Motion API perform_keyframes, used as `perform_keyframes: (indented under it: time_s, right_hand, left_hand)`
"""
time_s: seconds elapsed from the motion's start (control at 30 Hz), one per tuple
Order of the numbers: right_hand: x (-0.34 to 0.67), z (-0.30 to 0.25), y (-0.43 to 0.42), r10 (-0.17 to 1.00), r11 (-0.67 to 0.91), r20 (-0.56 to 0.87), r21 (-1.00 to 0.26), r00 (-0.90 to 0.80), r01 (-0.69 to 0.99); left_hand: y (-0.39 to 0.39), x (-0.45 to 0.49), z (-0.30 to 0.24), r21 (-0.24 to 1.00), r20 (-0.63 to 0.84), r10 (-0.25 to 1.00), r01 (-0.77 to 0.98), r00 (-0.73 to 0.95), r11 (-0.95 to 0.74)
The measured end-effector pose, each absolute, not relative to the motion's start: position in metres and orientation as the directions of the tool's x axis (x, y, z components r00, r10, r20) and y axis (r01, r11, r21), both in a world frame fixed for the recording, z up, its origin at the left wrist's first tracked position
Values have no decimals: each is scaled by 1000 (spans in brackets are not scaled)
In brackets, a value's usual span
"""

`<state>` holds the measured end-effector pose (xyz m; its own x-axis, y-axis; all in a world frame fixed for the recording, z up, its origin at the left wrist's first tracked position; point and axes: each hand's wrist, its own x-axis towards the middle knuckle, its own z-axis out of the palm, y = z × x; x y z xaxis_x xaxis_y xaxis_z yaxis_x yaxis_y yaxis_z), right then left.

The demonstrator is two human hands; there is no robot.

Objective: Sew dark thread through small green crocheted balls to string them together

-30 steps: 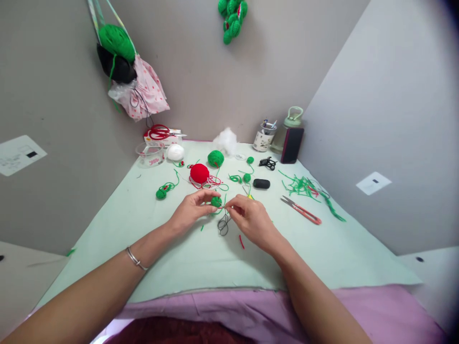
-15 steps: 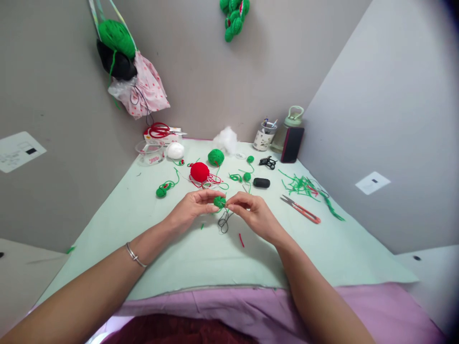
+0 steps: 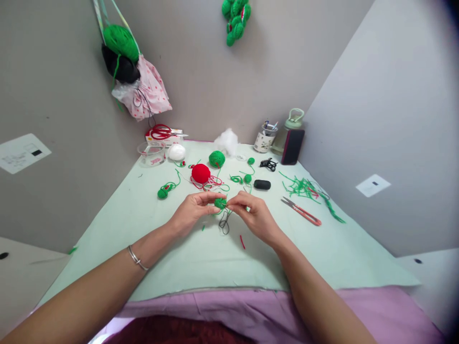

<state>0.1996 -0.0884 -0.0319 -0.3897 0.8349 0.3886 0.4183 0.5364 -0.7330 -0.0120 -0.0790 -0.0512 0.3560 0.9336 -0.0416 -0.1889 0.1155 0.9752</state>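
Note:
Between the thumb and fingers of my left hand (image 3: pixel 195 210) is a small round green crocheted piece (image 3: pixel 220 203). My right hand (image 3: pixel 254 213) pinches a thin needle (image 3: pixel 224 205) against its right side; how far it goes in is too small to tell. Dark thread (image 3: pixel 224 223) hangs in loops below the two hands onto the table. Just beyond my fingers sit a red yarn ball (image 3: pixel 201 173), a green yarn ball (image 3: pixel 217 159) and a smaller green ball piece (image 3: pixel 247 178).
Orange thread snips (image 3: pixel 301 211) and green yarn scraps (image 3: pixel 303 186) lie to the right. A black case (image 3: pixel 262 184), white stuffing (image 3: pixel 227 141), a phone (image 3: pixel 293 147), a pen cup (image 3: pixel 265 139), a clear tub (image 3: pixel 151 155) and red scissors (image 3: pixel 162 132) stand farther back. Walls enclose the table (image 3: pixel 172 267).
The whole view has shifted slightly, with things appearing a little lower and to the right. Both hands keep their hold on the green piece and the needle.

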Motion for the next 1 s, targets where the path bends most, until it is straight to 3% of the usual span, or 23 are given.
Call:
perform_keyframes:
  time_s: [0.27,1.0]
  right_hand:
    - [210,-21,-87,808,572,383,-693,-448,439]
    - [207,-24,-89,808,568,380,-705,-449,426]
  left_hand:
    - [-80,-11,-48,977,-28,902,-177,431,115]
    - [-79,-13,-49,988,-20,916,-133,401,80]
